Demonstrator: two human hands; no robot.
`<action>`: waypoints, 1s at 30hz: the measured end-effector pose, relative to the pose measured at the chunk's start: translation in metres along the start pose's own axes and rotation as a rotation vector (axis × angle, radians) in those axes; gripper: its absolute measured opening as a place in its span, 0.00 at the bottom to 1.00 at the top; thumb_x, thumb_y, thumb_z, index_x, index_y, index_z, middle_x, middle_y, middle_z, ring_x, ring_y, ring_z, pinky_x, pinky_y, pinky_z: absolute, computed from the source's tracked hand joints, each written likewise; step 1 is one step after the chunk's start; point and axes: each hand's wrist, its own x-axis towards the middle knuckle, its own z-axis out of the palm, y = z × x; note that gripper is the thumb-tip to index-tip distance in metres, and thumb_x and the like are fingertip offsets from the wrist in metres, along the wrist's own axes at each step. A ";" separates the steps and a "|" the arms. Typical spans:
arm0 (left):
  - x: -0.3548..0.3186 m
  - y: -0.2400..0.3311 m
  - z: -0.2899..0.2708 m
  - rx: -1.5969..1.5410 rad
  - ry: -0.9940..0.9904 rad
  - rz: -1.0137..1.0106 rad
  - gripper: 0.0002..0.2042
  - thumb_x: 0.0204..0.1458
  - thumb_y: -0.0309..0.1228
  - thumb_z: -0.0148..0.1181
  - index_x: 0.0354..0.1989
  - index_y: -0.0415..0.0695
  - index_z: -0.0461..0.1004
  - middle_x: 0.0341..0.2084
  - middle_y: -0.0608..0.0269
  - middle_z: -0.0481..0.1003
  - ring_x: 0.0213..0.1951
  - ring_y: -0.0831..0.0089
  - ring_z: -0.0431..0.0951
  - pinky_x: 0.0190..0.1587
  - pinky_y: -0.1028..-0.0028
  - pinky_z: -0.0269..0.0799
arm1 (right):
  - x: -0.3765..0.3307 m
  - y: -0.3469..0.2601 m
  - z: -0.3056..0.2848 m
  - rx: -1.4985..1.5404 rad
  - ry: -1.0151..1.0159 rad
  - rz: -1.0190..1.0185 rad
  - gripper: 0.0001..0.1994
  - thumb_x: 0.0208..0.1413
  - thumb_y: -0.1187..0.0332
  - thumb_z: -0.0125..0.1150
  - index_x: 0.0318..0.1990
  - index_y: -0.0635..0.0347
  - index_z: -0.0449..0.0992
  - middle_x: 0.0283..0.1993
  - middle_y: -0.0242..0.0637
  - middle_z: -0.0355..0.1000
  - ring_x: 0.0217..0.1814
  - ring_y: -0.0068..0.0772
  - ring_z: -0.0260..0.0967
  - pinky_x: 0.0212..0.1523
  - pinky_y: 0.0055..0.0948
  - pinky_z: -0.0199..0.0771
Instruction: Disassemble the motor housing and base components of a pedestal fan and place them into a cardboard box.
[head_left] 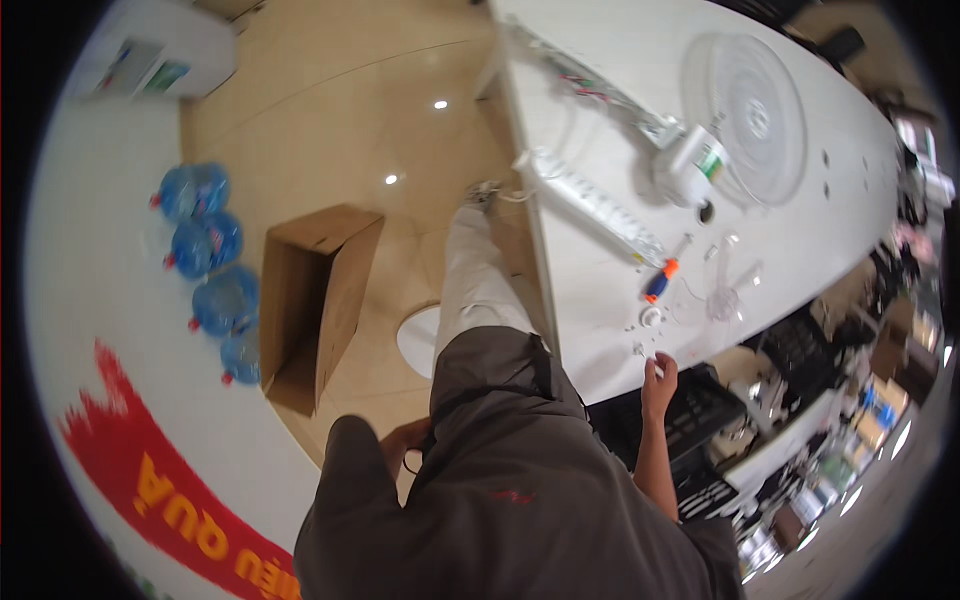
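My right hand (pixel 658 385) is at the near edge of the white table (pixel 610 350), fingers pinched together; a small pale piece may be between them, too blurred to name. Just beyond it lie small loose parts and a round white cap (pixel 651 317). A screwdriver (pixel 661 281) with an orange and blue handle lies farther up, beside the end of a white power strip (pixel 595 207). Low at my side, next to my dark clothing, is my left hand (pixel 405 440), its fingers mostly hidden by the cloth; a thin dark loop shows below it.
On the table are a round clear fan guard (pixel 745 118), a white motor housing (pixel 690 166) on a long pole, and a clear plastic piece (pixel 722 303). An open cardboard box (pixel 320 300) and several blue water jugs (pixel 207 243) stand at the left. Black crates (pixel 690 410) sit beside the table.
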 end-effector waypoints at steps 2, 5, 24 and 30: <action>-0.004 0.009 0.001 0.023 0.019 -0.051 0.35 0.57 0.56 0.49 0.64 0.40 0.62 0.59 0.48 0.68 0.59 0.57 0.70 0.57 0.57 0.68 | 0.014 -0.009 -0.001 -0.020 -0.021 -0.018 0.13 0.57 0.71 0.61 0.48 0.66 0.73 0.45 0.40 0.73 0.48 0.30 0.72 0.43 0.27 0.75; -0.014 0.020 0.000 0.037 0.043 -0.087 0.32 0.58 0.53 0.50 0.62 0.40 0.63 0.57 0.49 0.69 0.57 0.58 0.70 0.55 0.56 0.69 | 0.028 -0.021 0.000 -0.034 0.017 0.023 0.13 0.57 0.71 0.62 0.47 0.65 0.73 0.45 0.40 0.74 0.46 0.29 0.73 0.42 0.27 0.75; -0.084 0.293 0.058 0.695 1.028 0.986 0.13 0.60 0.34 0.56 0.47 0.37 0.75 0.37 0.57 0.76 0.41 0.74 0.75 0.44 0.75 0.71 | 0.012 -0.005 0.003 0.382 0.133 0.086 0.09 0.55 0.71 0.63 0.41 0.64 0.76 0.41 0.39 0.75 0.40 0.31 0.75 0.36 0.28 0.76; -0.118 0.437 0.227 1.481 0.800 1.421 0.14 0.60 0.33 0.55 0.48 0.33 0.74 0.41 0.53 0.77 0.42 0.66 0.76 0.48 0.69 0.71 | -0.038 -0.031 -0.011 0.498 0.441 0.221 0.08 0.56 0.70 0.63 0.39 0.65 0.77 0.36 0.39 0.76 0.37 0.30 0.75 0.35 0.29 0.76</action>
